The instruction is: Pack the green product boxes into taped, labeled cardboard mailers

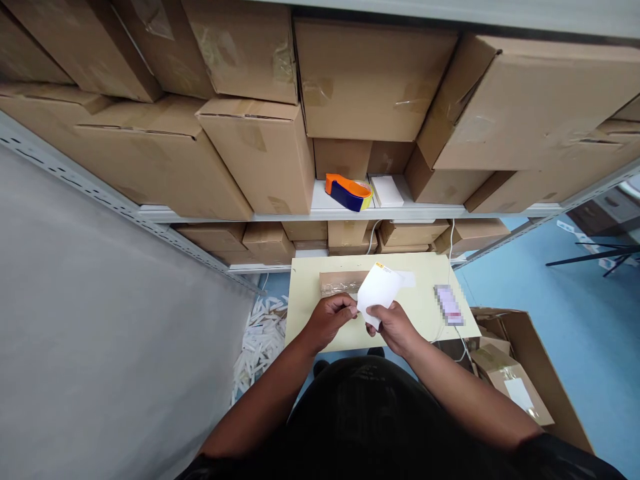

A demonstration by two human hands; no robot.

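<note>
My right hand (393,325) grips a white shipping label (379,290) by its lower part, thumb on top. The label has a small yellow mark and fine print at its top edge. Fingers of my left hand (330,319) are pinched together at the label's lower left edge; the exact bit between the fingertips is small. Beneath and behind the hands, a brown cardboard box (343,281) with clear tape lies on the pale yellow table (310,327). The label covers part of that box's right end.
A phone (449,305) with a cable lies at the table's right. An orange and blue tape dispenser (349,192) and a white stack (387,192) sit on the shelf among cardboard boxes (375,80). Paper strips (260,340) litter the left floor; an open carton (530,347) holding parcels stands right.
</note>
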